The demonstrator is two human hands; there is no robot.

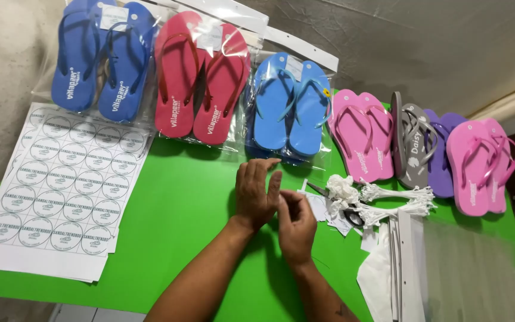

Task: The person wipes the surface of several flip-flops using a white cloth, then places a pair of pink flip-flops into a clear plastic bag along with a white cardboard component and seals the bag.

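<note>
My left hand (256, 192) is raised over the green table (180, 220), back toward me, fingers straight and slightly apart, holding nothing. My right hand (296, 225) sits just right of it, fingers curled, its fingertips touching the left hand's little-finger side; whether it pinches something small I cannot tell. Right beside the hands lie black-handled scissors (335, 203) and bundles of white string tags (382, 200). Small white paper pieces (317, 206) lie under them.
A stack of round-sticker sheets (61, 185) covers the left of the table. Along the back stand bagged dark blue (102, 59), red (201, 80) and light blue flip-flops (290, 107); loose pink, grey and purple pairs (415, 143) right. Clear bags (466, 268) front right.
</note>
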